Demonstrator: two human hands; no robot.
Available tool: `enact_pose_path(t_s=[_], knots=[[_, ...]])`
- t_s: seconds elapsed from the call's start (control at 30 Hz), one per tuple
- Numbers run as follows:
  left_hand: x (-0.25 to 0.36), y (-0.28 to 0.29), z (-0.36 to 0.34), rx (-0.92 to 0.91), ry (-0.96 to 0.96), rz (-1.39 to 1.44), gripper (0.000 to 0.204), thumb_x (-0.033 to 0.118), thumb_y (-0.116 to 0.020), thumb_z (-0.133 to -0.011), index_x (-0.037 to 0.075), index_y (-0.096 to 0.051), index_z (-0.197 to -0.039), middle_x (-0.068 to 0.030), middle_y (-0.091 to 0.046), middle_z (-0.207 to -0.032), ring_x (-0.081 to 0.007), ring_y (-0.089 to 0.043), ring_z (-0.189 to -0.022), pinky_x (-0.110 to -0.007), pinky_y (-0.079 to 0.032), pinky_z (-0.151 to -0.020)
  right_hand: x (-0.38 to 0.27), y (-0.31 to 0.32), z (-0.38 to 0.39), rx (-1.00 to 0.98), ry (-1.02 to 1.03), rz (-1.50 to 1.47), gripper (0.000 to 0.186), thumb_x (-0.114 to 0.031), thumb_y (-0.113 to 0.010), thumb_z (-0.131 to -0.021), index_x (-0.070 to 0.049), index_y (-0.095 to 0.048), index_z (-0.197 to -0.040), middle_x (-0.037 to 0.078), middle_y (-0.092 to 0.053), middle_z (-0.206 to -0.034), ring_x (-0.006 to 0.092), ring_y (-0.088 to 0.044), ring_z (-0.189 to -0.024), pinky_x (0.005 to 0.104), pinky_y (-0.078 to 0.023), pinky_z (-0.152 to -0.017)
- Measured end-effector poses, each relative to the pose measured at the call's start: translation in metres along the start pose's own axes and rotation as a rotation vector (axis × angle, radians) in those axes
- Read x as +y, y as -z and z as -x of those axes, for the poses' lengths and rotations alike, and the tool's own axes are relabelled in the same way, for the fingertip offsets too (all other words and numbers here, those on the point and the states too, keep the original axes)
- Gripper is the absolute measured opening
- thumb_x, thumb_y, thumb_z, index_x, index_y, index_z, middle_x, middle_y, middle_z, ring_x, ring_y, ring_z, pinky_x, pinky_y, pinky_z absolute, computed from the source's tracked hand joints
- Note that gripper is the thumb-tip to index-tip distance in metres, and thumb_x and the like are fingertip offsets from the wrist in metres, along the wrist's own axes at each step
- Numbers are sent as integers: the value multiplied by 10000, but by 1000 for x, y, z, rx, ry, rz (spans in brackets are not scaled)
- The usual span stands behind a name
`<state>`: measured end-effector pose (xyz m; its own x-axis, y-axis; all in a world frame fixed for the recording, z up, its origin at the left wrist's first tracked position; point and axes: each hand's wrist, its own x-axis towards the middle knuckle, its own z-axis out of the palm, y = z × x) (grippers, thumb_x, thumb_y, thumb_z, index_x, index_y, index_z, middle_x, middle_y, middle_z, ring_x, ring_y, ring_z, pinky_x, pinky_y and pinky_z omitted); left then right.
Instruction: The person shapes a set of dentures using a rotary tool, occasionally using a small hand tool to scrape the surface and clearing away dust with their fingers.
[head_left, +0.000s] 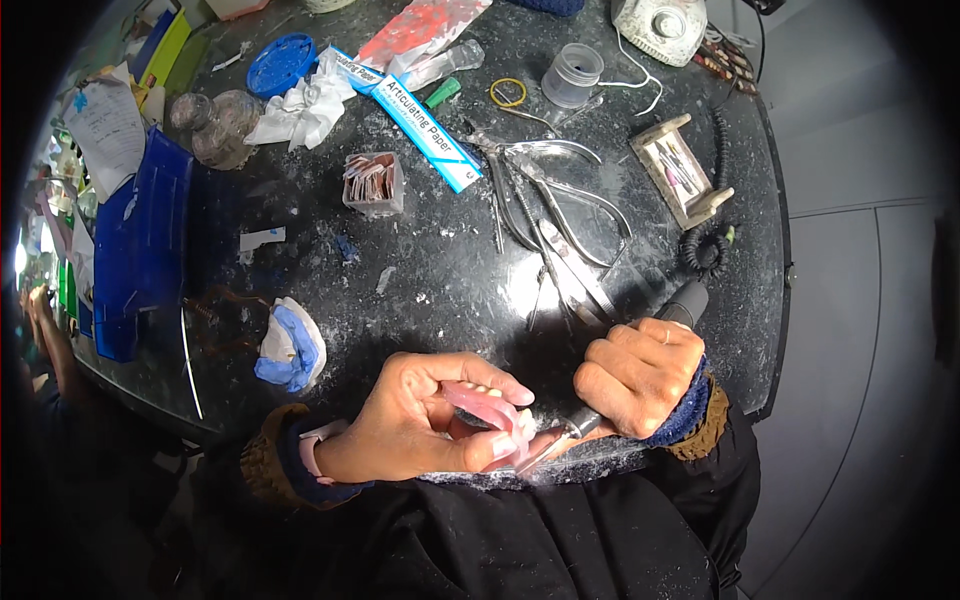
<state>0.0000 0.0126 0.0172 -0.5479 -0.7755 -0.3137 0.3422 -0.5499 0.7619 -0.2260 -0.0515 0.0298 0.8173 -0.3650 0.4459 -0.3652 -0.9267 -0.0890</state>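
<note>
At the bench's near edge my left hand (420, 420) grips a pink denture (485, 410) with pale teeth between thumb and fingers. My right hand (640, 375) is closed around a dark rotary handpiece (685, 305), whose metal tip (545, 450) points down-left just beside the denture; I cannot tell whether they touch. Left of my hands lies a dental cast (293, 345) with blue material on it. Above my hands lie several metal pliers and hand tools (555, 230). The thumb and fingers of my left hand hide part of the denture.
The dusty black bench (420, 280) holds a small box (373, 183), paper packets (425, 130), a clear cup (572, 75), a wooden tool stand (672, 170), a white device (655, 28), a coiled cord (708, 255) and a blue bin (135, 245). A co-worker's hands (38, 310) show at far left.
</note>
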Motion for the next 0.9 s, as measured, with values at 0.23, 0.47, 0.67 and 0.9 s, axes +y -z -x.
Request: enact_pose_path(t_s=[0.23,0.47,0.67,0.9], knots=[[-3,1,0,1,-29,-59,312,4,-698,-761,-43,-600,-1054,-75,-645,-939,-87,-610,-879,-213,-534,-727,2,-3,2,30,22,-17,566,-598,-728,-547,-111,-442,-577,-17,-409,-557,111,-431,-444,237,-280,-398],[-2,2,0,-8,-57,-85,314,23,-712,-750,-41,-602,-1038,-83,-643,-944,-86,-613,-868,-218,-533,-733,-1,0,0,-6,-57,-47,494,-537,-693,-610,-114,-440,-575,-16,-407,-555,108,-440,-454,234,-278,-399],[-7,2,0,-17,-120,7,290,39,-727,-739,-35,-601,-990,-72,-637,-926,-75,-606,-859,-225,-531,-749,-6,6,-2,-24,-140,-98,333,-366,-622,-515,-82,-474,-604,25,-472,-592,145,-488,-474,265,-321,-406],[-8,3,1,-64,-93,53,273,25,-719,-734,-26,-603,-976,-60,-639,-902,-64,-604,-840,-214,-521,-747,-7,1,-1,23,-92,-141,378,-393,-645,-506,-74,-469,-606,26,-442,-579,150,-467,-457,267,-312,-398]])
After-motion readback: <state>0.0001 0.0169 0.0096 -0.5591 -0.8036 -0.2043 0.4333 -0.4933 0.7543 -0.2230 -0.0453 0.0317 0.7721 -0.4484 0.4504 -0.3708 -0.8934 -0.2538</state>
